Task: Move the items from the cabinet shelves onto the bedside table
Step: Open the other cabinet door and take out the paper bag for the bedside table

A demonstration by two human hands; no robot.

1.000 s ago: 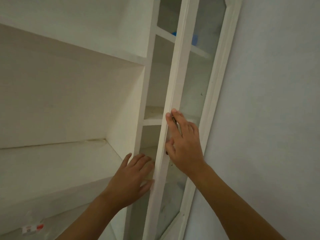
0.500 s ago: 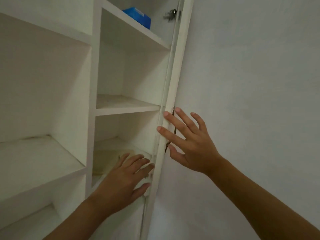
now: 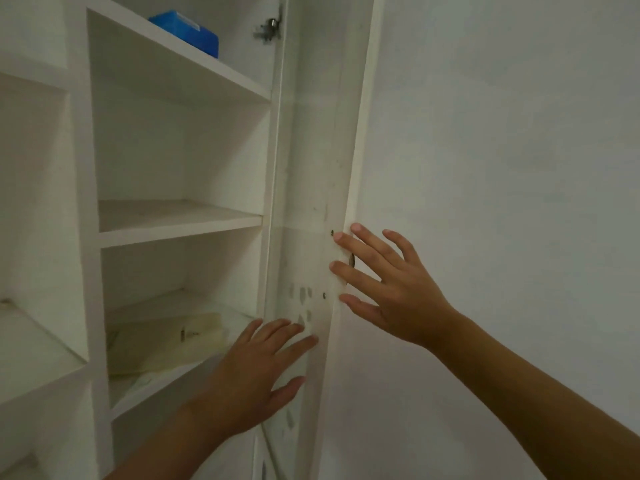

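At the open cabinet door (image 3: 311, 168), we had left hand (image 3: 256, 372) and right hand (image 3: 391, 289) flat, fingers straight, bracing it; blue box (image 3: 185, 31) at 11 o'clock, top shelf (image 3: 180, 74).

The blue box (image 3: 187, 31) on the top shelf (image 3: 180, 60) is cut off by the pic's top edge, and the shelf front hides its bottom. What's in it: can't tell.

The flat yellowish thing (image 3: 166, 341) on the low shelf is dim and blurry; the left hand (image 3: 252, 375) hides its right end. Can't tell what it is.

The dark handle (image 3: 352, 260) on the door (image 3: 311, 202) is mostly behind the right hand (image 3: 391, 289) fingers. Only a bit shows.

Both arms are cut off at the bottom edge. The door's top and bottom run out of the pic too.
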